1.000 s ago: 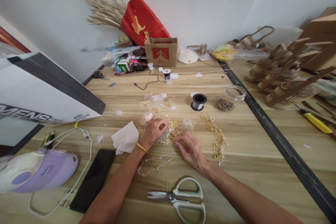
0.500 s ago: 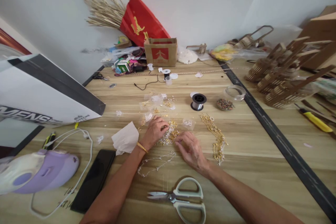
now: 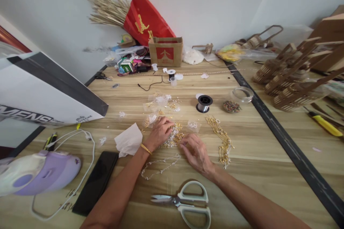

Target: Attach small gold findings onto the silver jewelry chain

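My left hand (image 3: 160, 132), with a gold bangle on its wrist, rests with curled fingers on a small heap of gold and silver jewellery findings (image 3: 174, 136) in the middle of the wooden table (image 3: 252, 157). My right hand (image 3: 196, 152) lies just right of the heap, its fingertips pinched together at the heap's edge; what they pinch is too small to make out. A thin silver chain (image 3: 158, 167) lies on the table between my forearms. A bundle of gold chains (image 3: 221, 139) lies to the right of my right hand.
White-handled scissors (image 3: 185, 202) lie near the front edge. A black phone (image 3: 96, 182), a purple device (image 3: 40, 175) with a white cable, and a crumpled tissue (image 3: 129, 142) are at left. A wire spool (image 3: 203, 103), a bead jar (image 3: 242, 96) and wooden baskets (image 3: 290, 78) stand further back.
My left hand's fingers have shifted slightly to the right over the heap. My right hand has barely moved.
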Motion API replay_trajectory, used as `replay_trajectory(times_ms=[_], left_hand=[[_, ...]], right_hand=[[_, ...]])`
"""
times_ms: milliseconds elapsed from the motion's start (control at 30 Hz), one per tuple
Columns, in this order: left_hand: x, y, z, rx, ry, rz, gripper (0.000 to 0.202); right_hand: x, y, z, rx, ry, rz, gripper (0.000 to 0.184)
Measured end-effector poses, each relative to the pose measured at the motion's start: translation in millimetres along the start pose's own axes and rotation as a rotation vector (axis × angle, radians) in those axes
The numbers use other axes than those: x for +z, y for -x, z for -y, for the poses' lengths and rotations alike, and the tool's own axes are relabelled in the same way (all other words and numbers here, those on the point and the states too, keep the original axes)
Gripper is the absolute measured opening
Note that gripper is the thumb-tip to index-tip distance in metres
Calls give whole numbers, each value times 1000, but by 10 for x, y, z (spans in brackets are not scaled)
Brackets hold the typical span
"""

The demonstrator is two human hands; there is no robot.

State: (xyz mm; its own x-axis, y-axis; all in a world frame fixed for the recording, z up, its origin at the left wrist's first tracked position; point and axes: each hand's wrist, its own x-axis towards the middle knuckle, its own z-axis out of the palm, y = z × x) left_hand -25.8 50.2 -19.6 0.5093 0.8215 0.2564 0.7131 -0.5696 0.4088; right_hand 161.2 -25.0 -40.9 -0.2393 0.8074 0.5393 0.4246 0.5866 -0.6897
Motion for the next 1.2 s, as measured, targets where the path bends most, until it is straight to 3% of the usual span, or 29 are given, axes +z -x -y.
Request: replay_trajectory(times_ms=[167,400,567,733,1200], left_hand=[[-9,-4,43,-44,48,15,17],[-29,-25,136,-67,77,2,23],[-39,-29,172,-68,75,11,9],[-54,-18,136,-14,53,79,7],[-35,-8,49,37,-6,64,18]], right_hand=[[7,8,-10,5,0,-8,8],[1,7,-12,6,-7,6,8],[-5,2,2,10,-10,4,8],[0,10,-12,14,-9,16,8],[1,11,-15,9,-3,9,8]])
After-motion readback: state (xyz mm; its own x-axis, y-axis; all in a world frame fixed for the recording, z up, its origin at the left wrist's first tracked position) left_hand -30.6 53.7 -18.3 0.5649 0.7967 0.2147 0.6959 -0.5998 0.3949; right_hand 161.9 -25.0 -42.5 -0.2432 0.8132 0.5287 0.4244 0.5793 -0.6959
